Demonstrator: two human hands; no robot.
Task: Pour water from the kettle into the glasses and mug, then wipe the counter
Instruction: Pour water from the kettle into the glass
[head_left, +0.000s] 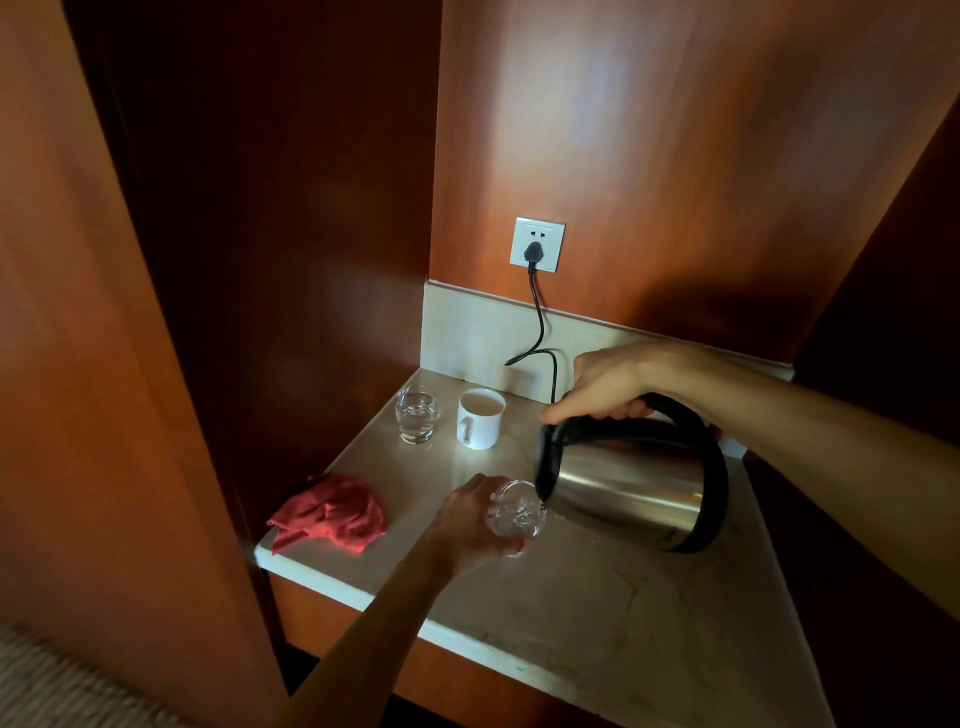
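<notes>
Your left hand (470, 525) is nearest, wrapped round the near glass (515, 514) and steadying it on the counter (623, 613). Your right hand (605, 382) is clenched on the black handle of the kettle (631, 491), which is tipped hard over with its spout just at the glass rim. That steel body probably weighs on the wrist when full, so keep your grip high on the handle, not on the metal, which may be hot. Thin, wet glass will likely be slick and breakable; hold it low on the wall. Behind stand a second glass (415, 414) with water and the mug (480, 418), close together. A soft red cloth (332, 512) lies at the left edge, near the drop. Open room lies to the right foreground; the cord (540, 332) trails behind the kettle.
</notes>
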